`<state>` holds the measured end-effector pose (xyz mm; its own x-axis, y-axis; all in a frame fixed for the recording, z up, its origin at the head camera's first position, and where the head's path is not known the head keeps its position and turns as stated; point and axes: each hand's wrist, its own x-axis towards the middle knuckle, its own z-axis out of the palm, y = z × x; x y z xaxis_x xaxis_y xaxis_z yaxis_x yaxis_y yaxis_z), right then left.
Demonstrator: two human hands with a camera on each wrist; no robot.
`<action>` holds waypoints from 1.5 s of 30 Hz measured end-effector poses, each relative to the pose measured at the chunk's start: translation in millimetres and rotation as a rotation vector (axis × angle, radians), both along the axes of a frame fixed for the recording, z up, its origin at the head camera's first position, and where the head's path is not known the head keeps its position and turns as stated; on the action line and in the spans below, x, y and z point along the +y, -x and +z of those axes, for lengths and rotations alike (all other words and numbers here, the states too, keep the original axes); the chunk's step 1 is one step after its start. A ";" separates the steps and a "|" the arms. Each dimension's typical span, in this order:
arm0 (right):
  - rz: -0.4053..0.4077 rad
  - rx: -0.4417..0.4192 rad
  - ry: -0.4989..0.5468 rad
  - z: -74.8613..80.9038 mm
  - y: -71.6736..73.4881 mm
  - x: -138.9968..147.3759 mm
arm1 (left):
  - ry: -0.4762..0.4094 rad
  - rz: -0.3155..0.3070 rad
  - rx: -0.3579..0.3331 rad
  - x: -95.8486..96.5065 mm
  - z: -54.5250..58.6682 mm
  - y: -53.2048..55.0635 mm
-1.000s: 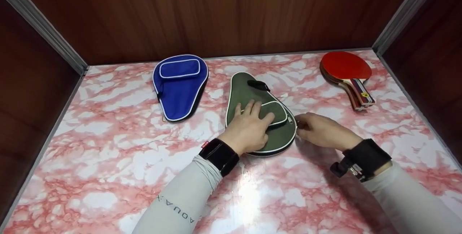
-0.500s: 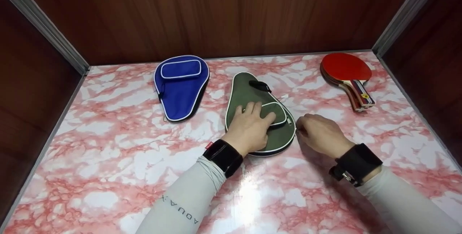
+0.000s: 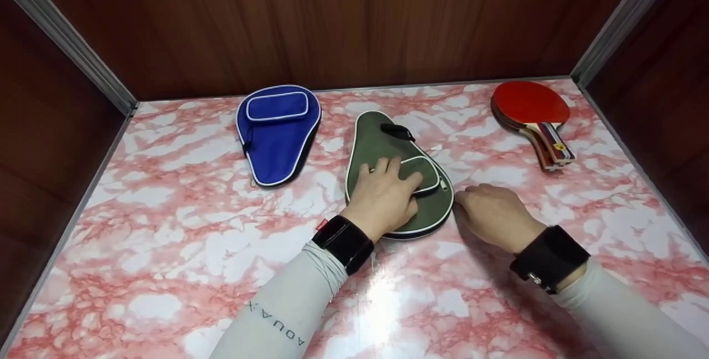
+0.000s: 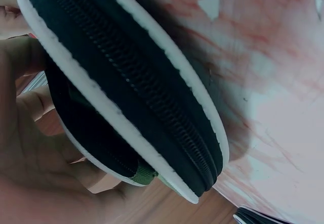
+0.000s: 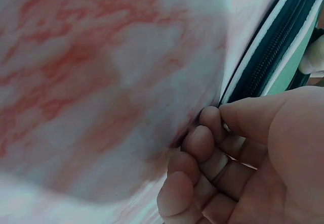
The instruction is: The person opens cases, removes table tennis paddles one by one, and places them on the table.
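Observation:
A green table tennis bat case with white piping lies in the middle of the table in the head view, narrow end away from me. My left hand rests on its front with spread fingers, partly over the small pocket. At the case's right edge, my right hand pinches the zipper pull between thumb and forefinger, and the fingers mostly hide it. The left wrist view shows closed black zipper teeth along the rounded end. More of the zipper runs up from the right fingertips in the right wrist view.
A blue bat case lies at the back left. Stacked table tennis bats, red side up, are at the back right. Dark wooden panels enclose the marbled red-and-white table at the back and sides.
My right hand has turned over slightly and slid a little toward me along the green case's right edge. The left hand has stayed on the case.

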<state>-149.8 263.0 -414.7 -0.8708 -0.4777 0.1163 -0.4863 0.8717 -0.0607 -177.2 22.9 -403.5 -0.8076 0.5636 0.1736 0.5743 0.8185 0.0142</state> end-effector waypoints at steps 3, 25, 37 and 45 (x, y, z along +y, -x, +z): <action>0.007 0.021 -0.014 -1.3 -3.4 -1.5 | -0.003 0.000 0.011 0.2 -0.8 -0.6; 0.067 0.075 0.010 -3.8 -34.1 -20.5 | 0.022 0.015 0.024 1.3 -1.1 -1.8; 0.044 0.074 0.044 -3.6 -44.2 -31.7 | 0.015 0.011 0.013 2.1 -3.6 -1.4; -0.005 0.046 0.020 -1.6 -38.1 -25.5 | 0.046 0.009 0.048 -0.3 -1.0 -6.4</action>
